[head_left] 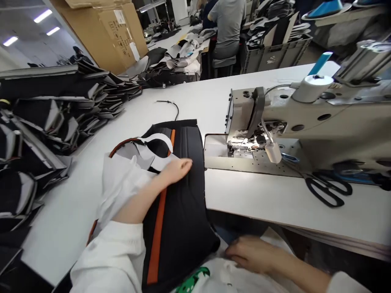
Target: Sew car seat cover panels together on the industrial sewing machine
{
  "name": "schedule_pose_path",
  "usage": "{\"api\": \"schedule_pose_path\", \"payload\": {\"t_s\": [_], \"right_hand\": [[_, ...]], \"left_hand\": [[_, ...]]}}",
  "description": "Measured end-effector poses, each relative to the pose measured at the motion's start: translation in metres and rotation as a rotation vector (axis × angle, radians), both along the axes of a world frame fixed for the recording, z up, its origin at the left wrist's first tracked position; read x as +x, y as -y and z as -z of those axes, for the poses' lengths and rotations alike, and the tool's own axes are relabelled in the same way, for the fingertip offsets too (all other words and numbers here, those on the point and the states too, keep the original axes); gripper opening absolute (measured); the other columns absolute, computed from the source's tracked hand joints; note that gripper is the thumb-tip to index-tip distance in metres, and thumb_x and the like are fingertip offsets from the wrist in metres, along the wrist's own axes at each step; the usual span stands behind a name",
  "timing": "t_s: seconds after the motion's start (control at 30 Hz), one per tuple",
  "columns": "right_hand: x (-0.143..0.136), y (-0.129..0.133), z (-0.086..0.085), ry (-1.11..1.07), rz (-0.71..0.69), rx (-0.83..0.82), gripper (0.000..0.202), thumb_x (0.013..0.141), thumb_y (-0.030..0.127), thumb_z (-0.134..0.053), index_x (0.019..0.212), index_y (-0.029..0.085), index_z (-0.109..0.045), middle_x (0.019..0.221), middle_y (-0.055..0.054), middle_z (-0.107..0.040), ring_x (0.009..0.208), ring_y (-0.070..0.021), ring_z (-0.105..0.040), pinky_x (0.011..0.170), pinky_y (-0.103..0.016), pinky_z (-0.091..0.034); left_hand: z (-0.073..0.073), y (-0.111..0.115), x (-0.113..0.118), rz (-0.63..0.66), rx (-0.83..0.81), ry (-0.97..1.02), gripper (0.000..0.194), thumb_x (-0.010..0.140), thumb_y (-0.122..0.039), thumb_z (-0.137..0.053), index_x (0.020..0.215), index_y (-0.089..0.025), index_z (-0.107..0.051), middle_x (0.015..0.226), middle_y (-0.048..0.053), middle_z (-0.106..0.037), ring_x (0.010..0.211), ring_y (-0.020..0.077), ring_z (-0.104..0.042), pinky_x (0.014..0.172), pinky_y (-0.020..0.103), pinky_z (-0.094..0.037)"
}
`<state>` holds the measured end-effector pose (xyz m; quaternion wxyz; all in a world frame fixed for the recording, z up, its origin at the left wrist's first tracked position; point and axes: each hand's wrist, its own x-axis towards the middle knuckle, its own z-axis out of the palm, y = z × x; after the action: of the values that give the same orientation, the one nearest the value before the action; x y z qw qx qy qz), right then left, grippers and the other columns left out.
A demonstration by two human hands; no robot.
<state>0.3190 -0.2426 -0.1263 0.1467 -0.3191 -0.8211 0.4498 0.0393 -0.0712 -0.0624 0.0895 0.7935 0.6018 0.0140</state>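
A black sewn panel (186,211) with an orange stripe (159,240) lies on the white table and hangs over its front edge towards my lap. My left hand (175,170) is on the panel's upper half, fingers curled together; whether they pinch anything is hidden. Beside and under that wrist are a white curved strip (161,142) and a grey-white piece with orange edging (125,150). My right hand (250,253) is low by my lap, below the table edge, its fingers curled in. What it holds, if anything, cannot be made out.
A sewing machine (244,118) with a lit needle area stands right of the panel. Black-handled scissors (328,189) lie by its base. Stacks of black and grey pieces (61,110) line the left. Behind are a cardboard box (119,36), a grey crate (271,57) and a seated person (230,24).
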Motion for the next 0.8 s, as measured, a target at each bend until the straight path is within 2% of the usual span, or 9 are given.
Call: {"api": "schedule_pose_path", "payload": {"t_s": [0.03, 0.13, 0.23, 0.33, 0.47, 0.53, 0.6, 0.67, 0.8], "right_hand": [[0.008, -0.010, -0.014, 0.011, -0.092, -0.030, 0.020, 0.082, 0.025, -0.052, 0.067, 0.023, -0.065, 0.061, 0.001, -0.060, 0.057, -0.0138, -0.056, 0.057, -0.023, -0.045], [0.002, -0.043, -0.045, -0.026, -0.146, 0.081, 0.027, 0.088, 0.018, -0.037, 0.080, 0.021, -0.062, 0.073, -0.003, -0.062, 0.070, -0.0143, -0.057, 0.066, -0.025, -0.044], [-0.023, -0.076, -0.051, -0.092, -0.248, 0.431, 0.025, 0.087, 0.020, -0.035, 0.079, 0.021, -0.058, 0.066, -0.003, -0.058, 0.066, -0.0154, -0.053, 0.064, -0.028, -0.041], [-0.039, -0.108, -0.050, -0.178, -0.254, 0.656, 0.023, 0.087, 0.022, -0.035, 0.081, 0.021, -0.057, 0.066, -0.002, -0.058, 0.067, -0.0160, -0.054, 0.066, -0.030, -0.042], [-0.049, -0.158, -0.055, -0.117, 0.097, 0.599, 0.028, 0.093, 0.022, -0.032, 0.104, 0.018, -0.057, 0.101, -0.008, -0.064, 0.094, -0.0164, -0.058, 0.083, -0.030, -0.046], [-0.060, -0.188, -0.055, 0.037, 0.225, 0.580, 0.035, 0.095, 0.028, -0.034, 0.123, 0.013, -0.050, 0.126, -0.013, -0.054, 0.115, -0.0216, -0.051, 0.096, -0.036, -0.042], [-0.079, -0.218, -0.051, 0.223, 0.299, 0.575, 0.052, 0.094, 0.041, -0.041, 0.136, 0.010, -0.040, 0.143, -0.017, -0.037, 0.132, -0.0307, -0.033, 0.107, -0.047, -0.029], [-0.102, -0.245, -0.043, 0.358, 0.324, 0.507, 0.066, 0.092, 0.052, -0.042, 0.138, 0.006, -0.036, 0.145, -0.020, -0.032, 0.136, -0.0348, -0.024, 0.110, -0.054, -0.020], [-0.136, -0.274, -0.030, 0.406, 0.303, 0.471, 0.075, 0.091, 0.059, -0.037, 0.136, -0.001, -0.038, 0.144, -0.021, -0.034, 0.136, -0.0338, -0.026, 0.112, -0.053, -0.017]], "left_hand": [[-0.003, -0.024, 0.001, -0.063, 0.025, -0.003, 0.045, 0.092, -0.043, -0.035, 0.127, -0.023, -0.055, 0.112, 0.006, -0.065, 0.106, 0.0246, -0.059, 0.090, 0.033, -0.047], [0.000, -0.091, 0.013, -0.208, 0.131, -0.001, 0.052, 0.093, -0.035, -0.031, 0.139, -0.012, -0.039, 0.129, 0.018, -0.052, 0.123, 0.0330, -0.046, 0.099, 0.044, -0.039], [0.015, -0.112, 0.030, -0.152, 0.179, -0.026, 0.056, 0.093, -0.037, -0.032, 0.142, -0.011, -0.033, 0.147, 0.018, -0.032, 0.137, 0.0326, -0.025, 0.110, 0.047, -0.024], [0.028, -0.084, 0.039, 0.003, 0.175, -0.063, 0.059, 0.093, -0.041, -0.030, 0.143, -0.011, -0.030, 0.151, 0.014, -0.025, 0.140, 0.0296, -0.018, 0.114, 0.049, -0.016], [0.032, -0.016, 0.046, 0.168, 0.148, -0.034, 0.061, 0.092, -0.044, -0.029, 0.145, -0.012, -0.026, 0.152, 0.013, -0.022, 0.141, 0.0295, -0.016, 0.114, 0.053, -0.014], [0.030, 0.014, 0.055, 0.230, 0.100, -0.008, 0.064, 0.090, -0.048, -0.033, 0.144, -0.014, -0.030, 0.150, 0.013, -0.028, 0.141, 0.0314, -0.017, 0.114, 0.054, -0.013], [0.028, 0.036, 0.067, 0.296, 0.042, 0.033, 0.068, 0.087, -0.053, -0.037, 0.143, -0.015, -0.032, 0.148, 0.013, -0.033, 0.140, 0.0327, -0.018, 0.115, 0.053, -0.012], [0.027, 0.048, 0.077, 0.349, -0.001, 0.074, 0.072, 0.086, -0.056, -0.038, 0.144, -0.014, -0.030, 0.148, 0.014, -0.031, 0.140, 0.0330, -0.018, 0.116, 0.052, -0.012], [0.027, 0.048, 0.084, 0.316, -0.015, 0.081, 0.071, 0.087, -0.057, -0.035, 0.142, -0.011, -0.034, 0.149, 0.016, -0.030, 0.140, 0.0347, -0.017, 0.115, 0.055, -0.011]]}}
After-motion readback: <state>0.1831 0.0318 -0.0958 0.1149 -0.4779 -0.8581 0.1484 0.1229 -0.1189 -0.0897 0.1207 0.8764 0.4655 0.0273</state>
